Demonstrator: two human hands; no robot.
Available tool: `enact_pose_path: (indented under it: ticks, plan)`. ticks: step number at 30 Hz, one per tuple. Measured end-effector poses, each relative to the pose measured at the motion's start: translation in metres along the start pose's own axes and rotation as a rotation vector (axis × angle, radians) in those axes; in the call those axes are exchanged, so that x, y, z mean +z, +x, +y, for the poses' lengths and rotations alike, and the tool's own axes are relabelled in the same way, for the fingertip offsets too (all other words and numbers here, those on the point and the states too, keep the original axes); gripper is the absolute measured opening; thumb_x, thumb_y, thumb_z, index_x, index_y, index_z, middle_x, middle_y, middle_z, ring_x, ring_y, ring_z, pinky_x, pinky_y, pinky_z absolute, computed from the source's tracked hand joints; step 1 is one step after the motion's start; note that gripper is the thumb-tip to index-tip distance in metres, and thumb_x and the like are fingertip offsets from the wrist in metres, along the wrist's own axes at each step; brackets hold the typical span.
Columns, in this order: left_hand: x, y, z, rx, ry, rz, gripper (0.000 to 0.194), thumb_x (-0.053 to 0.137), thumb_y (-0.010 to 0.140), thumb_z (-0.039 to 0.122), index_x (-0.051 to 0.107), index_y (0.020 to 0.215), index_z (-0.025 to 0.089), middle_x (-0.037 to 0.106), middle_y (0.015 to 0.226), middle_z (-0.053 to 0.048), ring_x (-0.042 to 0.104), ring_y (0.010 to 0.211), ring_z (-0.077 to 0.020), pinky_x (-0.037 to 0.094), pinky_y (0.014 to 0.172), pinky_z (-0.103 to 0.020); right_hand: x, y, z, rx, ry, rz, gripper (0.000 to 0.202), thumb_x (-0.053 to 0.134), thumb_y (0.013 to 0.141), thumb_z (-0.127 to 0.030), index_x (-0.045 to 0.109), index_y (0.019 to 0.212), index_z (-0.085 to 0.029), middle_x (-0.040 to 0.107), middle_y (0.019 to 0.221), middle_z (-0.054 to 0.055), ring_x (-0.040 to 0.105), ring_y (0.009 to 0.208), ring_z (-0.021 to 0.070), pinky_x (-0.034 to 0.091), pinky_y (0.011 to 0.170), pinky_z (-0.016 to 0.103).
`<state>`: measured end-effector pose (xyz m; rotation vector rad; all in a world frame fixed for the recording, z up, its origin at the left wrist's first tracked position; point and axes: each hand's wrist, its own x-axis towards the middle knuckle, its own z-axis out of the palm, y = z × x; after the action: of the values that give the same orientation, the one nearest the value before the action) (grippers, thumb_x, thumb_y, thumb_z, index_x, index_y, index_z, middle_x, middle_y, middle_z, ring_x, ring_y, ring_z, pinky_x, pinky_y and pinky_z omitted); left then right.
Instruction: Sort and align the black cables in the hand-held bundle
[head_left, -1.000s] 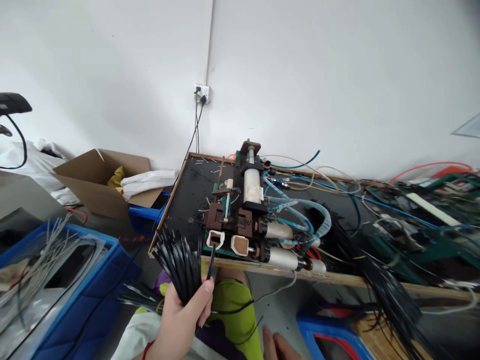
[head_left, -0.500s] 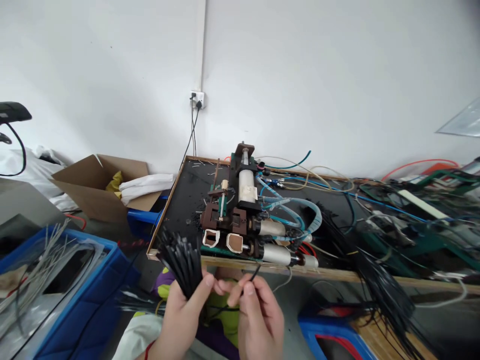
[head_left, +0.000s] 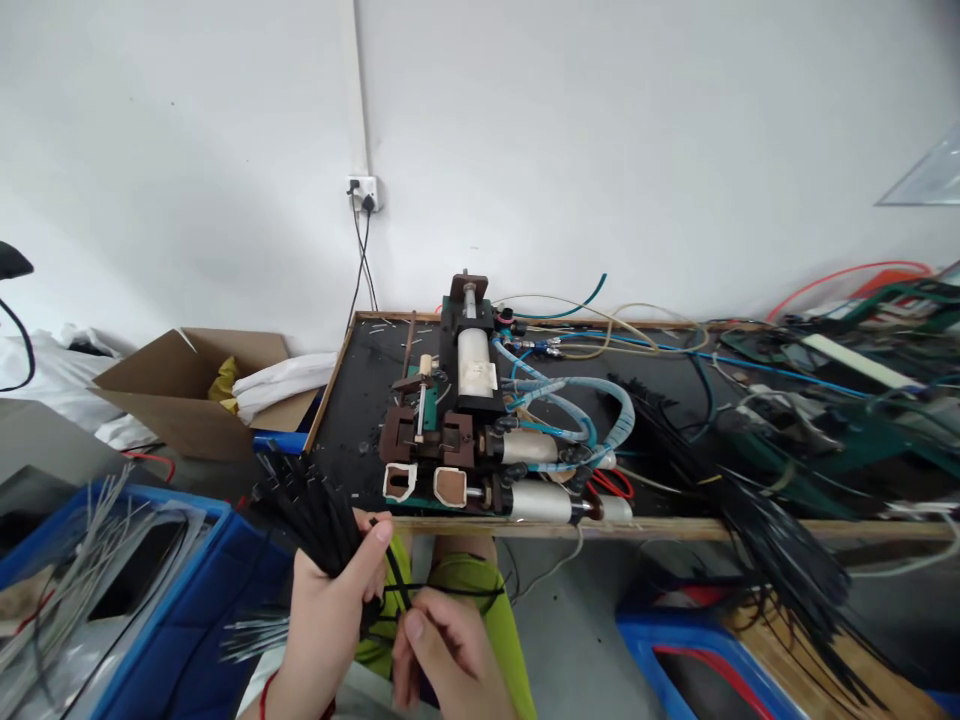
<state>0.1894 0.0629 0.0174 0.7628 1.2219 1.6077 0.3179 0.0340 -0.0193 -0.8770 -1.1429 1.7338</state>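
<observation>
We have the bunch (head_left: 319, 515) of black wires in our left hand (head_left: 330, 600), its fingers wrapped round the lower part and the thumb laid across the front. Our right hand (head_left: 450, 650) pinches a single wire (head_left: 398, 568) between thumb and fingertips; the wire slants up from there to the left thumb, so it seems to pass between both hands. Whether the left thumb grips that wire too, we cannot tell.

We judge the step in hand to be parting or straightening one wire beside the rest. The next move, as we read it, calls for a firm left hold, so the bunch does not spill, and a light, steady right pinch to guide the wire clear.

The bunch sits in front of the bench (head_left: 352, 400), above our lap, near its left front corner and apart from the machine (head_left: 474, 365). It looks dark and thin-stranded, tight at the fist and fanned out at the top, with a few paler tips. The single wire is dark as well and fairly straight; its lower end is hidden by the right fingers.
</observation>
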Motion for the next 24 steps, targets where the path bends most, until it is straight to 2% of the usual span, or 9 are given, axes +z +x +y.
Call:
enact_pose_path:
  ticks: [2, 4, 6, 9, 14, 24]
  plan:
    - [0.004, 0.003, 0.003, -0.005, -0.023, 0.001, 0.026, 0.081, 0.084, 0.036, 0.069, 0.095, 0.017, 0.048, 0.050, 0.008, 0.040, 0.042, -0.0076, 0.035, 0.043, -0.020, 0.003, 0.003, 0.012, -0.002, 0.301, -0.035, 0.050, 0.063, 0.093, -0.064, 0.061, 0.072, -0.019, 0.053, 0.041, -0.005, 0.036, 0.033, 0.0069, 0.030, 0.040, 0.019]
    - [0.009, 0.005, 0.008, 0.003, -0.087, 0.010, 0.027, 0.078, 0.087, 0.038, 0.068, 0.101, 0.018, 0.043, 0.049, 0.010, 0.037, 0.041, -0.0074, 0.034, 0.042, -0.020, 0.010, 0.009, 0.017, -0.061, 0.591, -0.014, 0.045, 0.068, 0.092, -0.059, 0.060, 0.071, -0.020, 0.044, 0.037, -0.010, 0.025, 0.031, 0.0054, 0.029, 0.040, 0.019]
    - [0.014, 0.006, 0.016, 0.031, -0.147, 0.022, 0.022, 0.076, 0.089, 0.038, 0.065, 0.093, 0.019, 0.041, 0.050, 0.010, 0.036, 0.041, -0.0072, 0.033, 0.041, -0.020, 0.016, 0.017, 0.013, -0.109, 0.825, 0.004, 0.039, 0.071, 0.093, -0.050, 0.061, 0.071, -0.020, 0.036, 0.036, -0.013, 0.018, 0.033, 0.0057, 0.031, 0.041, 0.019]
    - [0.020, 0.005, 0.028, 0.077, -0.190, 0.020, 0.029, 0.077, 0.089, 0.034, 0.056, 0.075, 0.020, 0.041, 0.051, 0.009, 0.036, 0.042, -0.0072, 0.033, 0.041, -0.020, 0.020, 0.029, 0.003, -0.121, 1.046, 0.000, 0.030, 0.073, 0.094, -0.038, 0.066, 0.072, -0.019, 0.032, 0.036, -0.013, 0.012, 0.036, 0.0070, 0.029, 0.041, 0.018]
    - [0.028, 0.003, 0.037, 0.115, -0.180, 0.034, 0.032, 0.082, 0.085, 0.033, 0.055, 0.073, 0.020, 0.040, 0.050, 0.009, 0.036, 0.042, -0.0077, 0.035, 0.040, -0.020, 0.022, 0.043, -0.006, -0.102, 1.190, 0.000, 0.026, 0.077, 0.091, -0.033, 0.068, 0.071, -0.018, 0.035, 0.036, -0.012, 0.009, 0.037, 0.0074, 0.027, 0.041, 0.018]
    - [0.026, 0.004, 0.037, 0.111, -0.165, 0.045, 0.034, 0.080, 0.087, 0.033, 0.052, 0.073, 0.020, 0.040, 0.052, 0.009, 0.038, 0.044, -0.0084, 0.037, 0.042, -0.021, 0.030, 0.052, -0.007, -0.027, 1.224, 0.003, 0.027, 0.079, 0.087, -0.032, 0.066, 0.068, -0.018, 0.039, 0.035, -0.012, 0.010, 0.037, 0.0072, 0.029, 0.041, 0.018]
